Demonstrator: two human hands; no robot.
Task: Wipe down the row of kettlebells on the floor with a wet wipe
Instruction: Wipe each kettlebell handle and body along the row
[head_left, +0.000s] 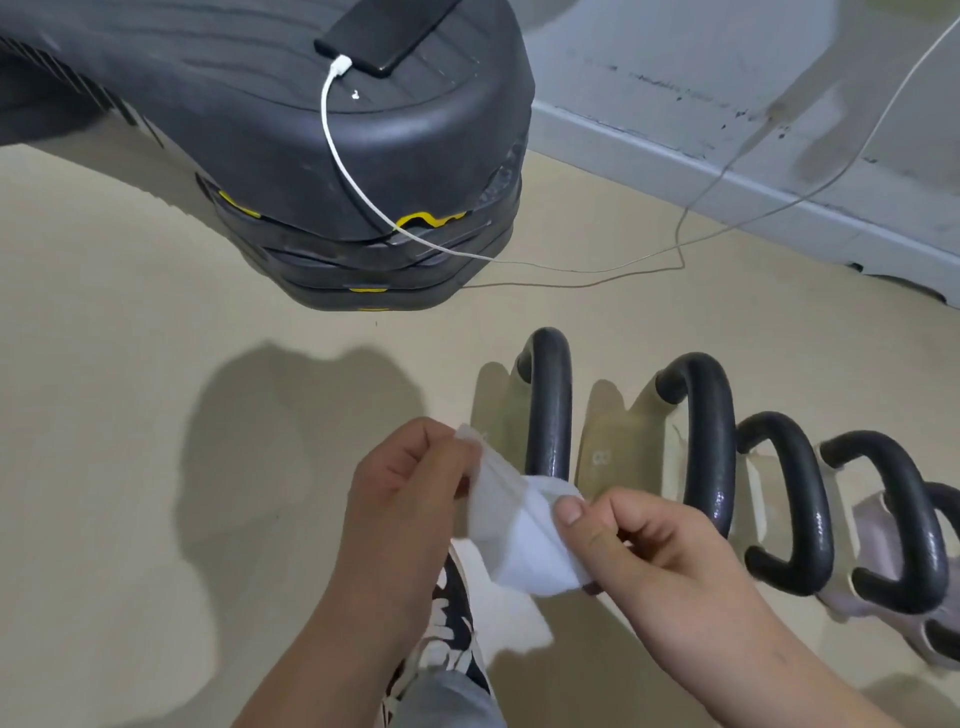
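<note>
The wet wipe (519, 540) is held up between both hands, above the floor (130, 364) and in front of the nearest kettlebell. It is partly folded and crumpled, not yet spread flat. The left hand (400, 499) pinches its upper corner between thumb and curled fingers. The right hand (649, 551) grips the lower part, with the thumb pressed on top of the sheet and the other fingers curled beneath.

The row of kettlebells stands on the floor, well out from the foot of the wall. The first kettlebell (549, 405) is just behind the wipe, then the second (706, 441), third (800, 499) and fourth (904, 525) follow to the right, with a further one cut off at the frame's edge. Their dark handles shine, but whether any is wet I cannot tell.

The wipe touches no kettlebell, so wiping seems not to have begun. The step in hand looks like opening out the wipe, and the whole row appears left to do.

A stack of step platforms (311, 156) sits farther back on the floor, carrying a phone (389, 36) on a white charging cable (337, 156).
</note>
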